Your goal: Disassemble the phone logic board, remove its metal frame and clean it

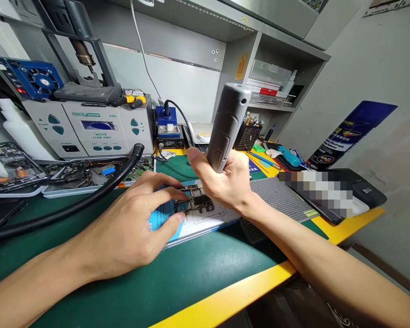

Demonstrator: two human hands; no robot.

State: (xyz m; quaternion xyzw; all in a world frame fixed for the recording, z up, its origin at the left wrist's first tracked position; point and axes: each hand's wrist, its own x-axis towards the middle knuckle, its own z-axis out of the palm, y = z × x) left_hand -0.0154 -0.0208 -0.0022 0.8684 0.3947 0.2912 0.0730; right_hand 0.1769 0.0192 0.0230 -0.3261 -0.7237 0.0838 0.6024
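A phone circuit board lies on a flat blue-and-white box near the middle of the mat. My left hand reaches in from the left, thumb and fingertips curled onto the board's left end and steadying it. Above the box, my right hand is wrapped round a thick grey handheld tool, whose rounded end points up. The lower end of that tool is hidden by the hand, so its exact kind does not show.
Left behind stands a hot-air rework station; its black hose curves across the mat. Beyond lie trays of boards and a soldering iron stand. A perforated grey plate and blue spray can are on the right.
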